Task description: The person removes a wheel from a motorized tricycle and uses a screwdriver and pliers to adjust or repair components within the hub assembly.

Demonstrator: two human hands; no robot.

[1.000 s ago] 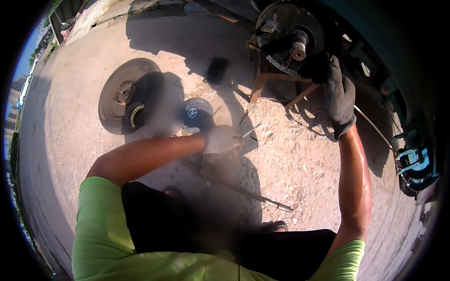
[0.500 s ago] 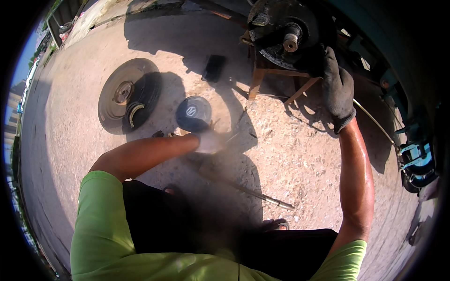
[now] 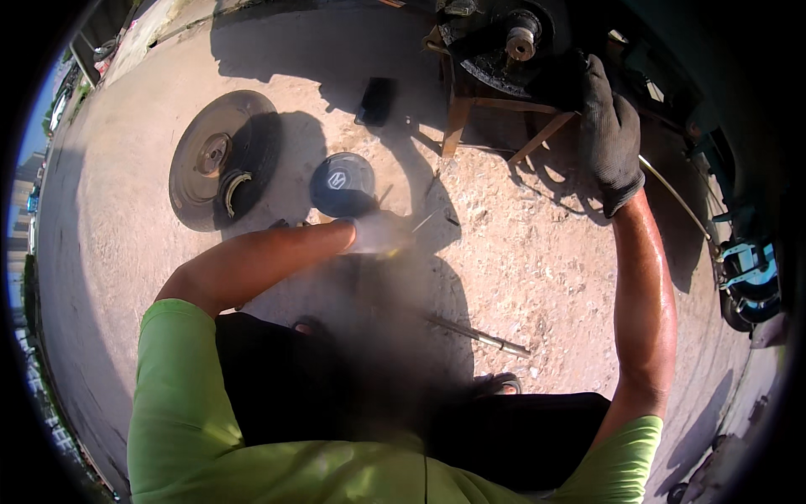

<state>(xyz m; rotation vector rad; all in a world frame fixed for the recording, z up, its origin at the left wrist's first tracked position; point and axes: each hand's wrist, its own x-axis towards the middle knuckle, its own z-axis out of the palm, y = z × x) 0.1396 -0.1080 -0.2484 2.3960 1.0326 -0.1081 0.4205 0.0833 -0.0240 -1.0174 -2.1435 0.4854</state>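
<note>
My right hand (image 3: 613,139), in a dark grey work glove, is raised at the right side of a black, greasy wheel hub (image 3: 491,63) with a metal axle stub (image 3: 520,42). Its thumb reaches up to the dark edge there. The other fingers look curled, and what they hold is hidden in shadow. My bare left forearm (image 3: 260,256) reaches across to the middle, where a pale haze blurs my left hand (image 3: 375,235). Its fingers cannot be made out. Just beyond lies a round dark cap (image 3: 342,183) with a pale emblem.
A large brake drum (image 3: 201,181) lies at the left with a curved brake shoe (image 3: 233,193) on it. A black flat rectangular thing (image 3: 376,102) rests farther off. A wooden stand (image 3: 457,126) is under the hub. Near my feet lies a metal bar (image 3: 478,334).
The view has tipped down a little, so the scene sits higher in the picture. My right hand stays beside the hub; my left stays in the haze.
</note>
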